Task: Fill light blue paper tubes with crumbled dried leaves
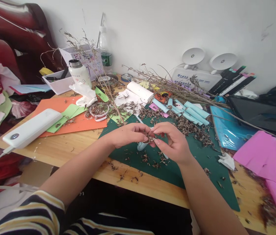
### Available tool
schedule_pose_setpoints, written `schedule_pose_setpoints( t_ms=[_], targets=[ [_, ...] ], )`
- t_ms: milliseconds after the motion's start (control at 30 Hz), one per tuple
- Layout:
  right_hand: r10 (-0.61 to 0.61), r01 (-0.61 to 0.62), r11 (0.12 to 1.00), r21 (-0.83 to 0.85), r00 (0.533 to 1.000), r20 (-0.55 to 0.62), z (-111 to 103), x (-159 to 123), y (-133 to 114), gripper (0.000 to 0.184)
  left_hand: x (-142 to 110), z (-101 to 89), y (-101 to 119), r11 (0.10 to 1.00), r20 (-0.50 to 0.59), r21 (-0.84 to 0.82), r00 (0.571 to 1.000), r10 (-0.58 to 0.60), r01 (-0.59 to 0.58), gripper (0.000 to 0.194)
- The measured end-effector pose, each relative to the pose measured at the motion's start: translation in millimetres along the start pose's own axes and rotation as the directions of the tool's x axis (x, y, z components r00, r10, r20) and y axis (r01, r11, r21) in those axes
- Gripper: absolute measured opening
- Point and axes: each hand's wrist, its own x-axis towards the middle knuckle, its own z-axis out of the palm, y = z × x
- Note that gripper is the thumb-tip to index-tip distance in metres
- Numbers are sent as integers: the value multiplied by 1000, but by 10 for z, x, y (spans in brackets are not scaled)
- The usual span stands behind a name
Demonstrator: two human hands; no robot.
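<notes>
My left hand (127,134) and my right hand (172,143) meet over a dark green cutting mat (201,160) on a wooden table (64,148). Together they pinch a small light-blue paper roll (142,145) with dried plant bits at its top. Fingertips of both hands touch the roll's upper end. Behind them lies a heap of dried leaf crumbs (189,125) and several finished light-blue paper rolls (194,112). Long dry twigs (167,83) lie across the rear of the table.
A white power bank (31,127) with cable sits on the left, by orange paper (79,122) and green paper. A thermos (79,72), glass dish (99,110), white paper roll (140,91), pink sheets (270,160), blue foil (228,129) and markers (235,81) surround the mat.
</notes>
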Motion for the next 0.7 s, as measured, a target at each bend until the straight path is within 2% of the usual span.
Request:
schedule_pose_setpoints(
  t_ms=[133, 300, 467, 700],
  targets=[
    [33, -30, 998, -53, 998, 59, -19, 10, 38, 14, 8, 1, -18, 998, -66, 55, 998, -3, 7, 13],
    [44, -44, 999, 0, 999, 13, 44, 15, 27, 15, 21, 42, -47, 1000, -79, -1, 997, 12, -12, 8],
    [-26, 23, 996, -89, 999, -34, 102, 21, -14, 22, 39, 59, -56, 995, -180, -67, 982, 56, -69, 12],
    [-155, 147, 942, -302, 988, -2, 66, 19, -75, 23, 42, 35, -105, 987, -202, -34, 968, 147, -157, 9]
  ],
)
